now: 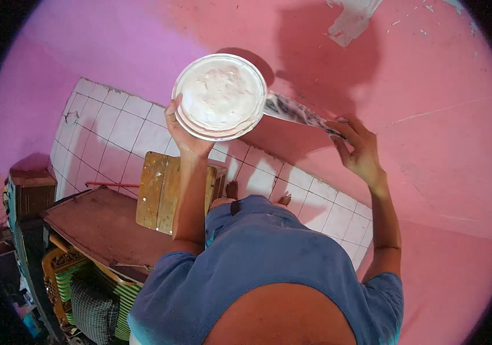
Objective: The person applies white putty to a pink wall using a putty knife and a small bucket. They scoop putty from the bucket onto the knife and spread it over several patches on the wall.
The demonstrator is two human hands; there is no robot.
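Observation:
My left hand grips a round white bowl from below, its thumb over the rim. Thick white paste with a lumpy, uneven top fills the bowl. In my right hand is a flat scraper, pinched at its near end between fingers and thumb. White smears and dark patches cover the scraper, whose far end meets the bowl's right rim. Whether that end touches the bowl or lies behind it, I cannot tell.
A pink wall rises ahead and to the right, with a whitish patch high up. Below lies a white tiled floor. A wooden stool, a brown tabletop and a checked cushion stand on the left.

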